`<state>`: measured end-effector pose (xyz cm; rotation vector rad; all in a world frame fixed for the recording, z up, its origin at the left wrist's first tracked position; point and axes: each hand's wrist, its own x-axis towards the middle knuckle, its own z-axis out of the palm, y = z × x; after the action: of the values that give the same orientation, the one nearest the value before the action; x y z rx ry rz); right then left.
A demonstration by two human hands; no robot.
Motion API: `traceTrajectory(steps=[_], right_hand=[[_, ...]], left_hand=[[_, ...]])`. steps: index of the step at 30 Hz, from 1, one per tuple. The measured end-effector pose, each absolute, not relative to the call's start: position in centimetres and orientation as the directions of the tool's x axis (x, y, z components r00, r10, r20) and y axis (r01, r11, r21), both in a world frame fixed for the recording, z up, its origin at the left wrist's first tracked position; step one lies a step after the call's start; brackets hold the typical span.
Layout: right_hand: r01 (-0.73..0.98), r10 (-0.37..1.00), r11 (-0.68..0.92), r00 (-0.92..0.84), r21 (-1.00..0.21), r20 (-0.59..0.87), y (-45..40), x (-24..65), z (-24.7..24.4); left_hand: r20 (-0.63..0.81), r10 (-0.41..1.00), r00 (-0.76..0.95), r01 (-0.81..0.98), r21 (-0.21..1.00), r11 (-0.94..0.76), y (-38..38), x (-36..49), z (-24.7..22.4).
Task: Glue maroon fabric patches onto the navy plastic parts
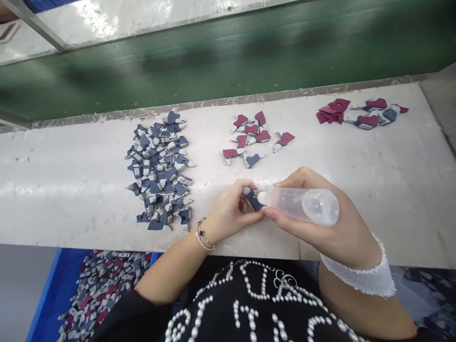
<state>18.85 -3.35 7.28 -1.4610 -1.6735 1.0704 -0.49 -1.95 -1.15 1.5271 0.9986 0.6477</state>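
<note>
Pinching a small part (pixel 255 203) between thumb and curled fingers, the left hand (pixel 224 216) holds it just in front of the right fingertips. The part is dark slate blue and angular, with a pale whitish end poking out at the far side of the grip; fingers hide some of it. The right hand (pixel 347 228) has fingers and thumb closed round opposite sides of a clear, rounded bottle (pixel 302 205), whose white nozzle (pixel 262 197) points leftward at the part; whether they touch cannot be told.

Left of the left fingers lies a heap of similar blue and whitish parts (pixel 160 175). Beyond the left fingertips sits a loose cluster (pixel 251 129), mostly maroon-faced, one piece showing blue. Farther off, beyond the right fingers and to their right, are flat maroon pieces (pixel 333 111) beside a few parts in blue, white and maroon (pixel 367 121).

Nearer the body than both hands, the black shirt (pixel 221 308) carries large pearl-like beaded letters and small white script; the words cannot be made out.
</note>
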Motion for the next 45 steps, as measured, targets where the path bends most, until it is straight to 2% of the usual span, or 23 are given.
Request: traceTrajectory(steps=[8,14,21,27,34,38,45], right_hand=[[0.461,0.985,0.072,-0.170,-0.884,-0.009,-3.36,18.67,7.15],[0.452,0.967,0.112,-0.256,-0.885,-0.009,-3.49,18.78,7.02],[0.512,0.980,0.111,-0.197,-0.852,0.009,-3.80,18.73,7.29],[0.482,0.948,0.176,-0.317,-0.858,0.016,-3.80,18.30,7.29],[0.436,0.961,0.159,-0.275,-0.886,0.037,-4.03,18.83,7.69],[0.487,0.974,0.147,-0.223,-0.861,0.040,-3.79,19.16,7.67],[0.467,0.962,0.129,-0.271,-0.875,-0.003,-3.28,18.67,7.41]], left_hand=[[-0.131,0.869,0.477,0.246,0.969,0.011,-1.91,-0.57,-1.10],[-0.165,0.868,0.468,0.256,0.966,0.045,-1.91,-0.56,-1.10],[-0.130,0.878,0.461,0.241,0.970,0.017,-1.74,-0.47,-1.30],[-0.137,0.877,0.461,0.211,0.977,0.042,-1.75,-0.52,-1.84],[-0.129,0.882,0.454,0.212,0.977,0.033,-1.73,-0.38,-1.86],[-0.081,0.896,0.438,0.193,0.981,-0.006,-1.59,-0.37,-1.82],[-0.054,0.891,0.450,0.205,0.978,-0.045,-1.69,-0.41,-2.00]])
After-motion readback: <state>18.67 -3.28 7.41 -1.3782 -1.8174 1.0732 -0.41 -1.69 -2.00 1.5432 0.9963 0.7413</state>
